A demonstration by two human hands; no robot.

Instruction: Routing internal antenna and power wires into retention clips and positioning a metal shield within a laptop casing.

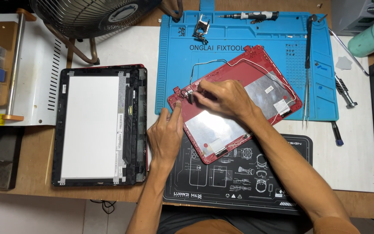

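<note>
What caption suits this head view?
Both hands, left hand and right hand, work at a red laptop lid on a blue mat.

I am at an electronics repair bench: blue silicone repair mat point(325, 99), steel tweezers point(307, 93), black electric screwdriver point(252, 16), opened red plastic laptop lid point(256, 76).

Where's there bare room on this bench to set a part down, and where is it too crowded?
Free patches: the white sheet right of the black mat, below the blue mat, and the strip between the fan base and blue mat. Crowded: the red lid, where the left hand and right hand work, and the blue mat's tool-lined right edge.
</note>
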